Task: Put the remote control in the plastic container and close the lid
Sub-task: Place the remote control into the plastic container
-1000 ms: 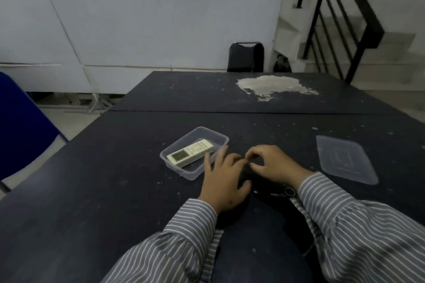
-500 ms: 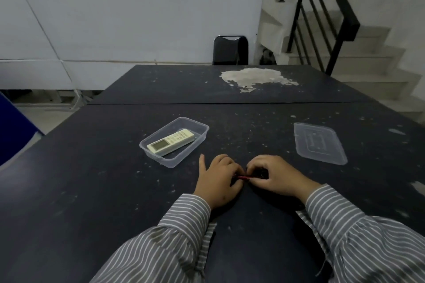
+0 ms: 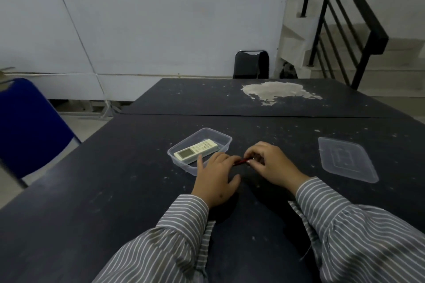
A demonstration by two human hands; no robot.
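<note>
A cream remote control [image 3: 196, 150] lies flat inside the clear plastic container [image 3: 221, 133], which stands open on the dark table [image 3: 110, 190]. The clear lid [image 3: 347, 158] lies flat on the table well to the right, apart from the container. My left hand [image 3: 216, 178] rests just in front of the container's near corner, fingers curled. My right hand [image 3: 272, 163] is beside it, to the right. Between their fingertips both hands pinch a thin red stick [image 3: 241, 162]. Neither hand touches the remote or the lid.
A blue chair [image 3: 25, 122] stands off the table's left edge. A black chair [image 3: 251, 64] is at the far end. A pale worn patch [image 3: 276, 91] marks the far tabletop. Stairs with a black railing [image 3: 345, 18] rise at the back right.
My hands have stayed together on the red stick and now lie closer to the container than half a second ago. The view has swung. Remote, container and lid have not moved.
</note>
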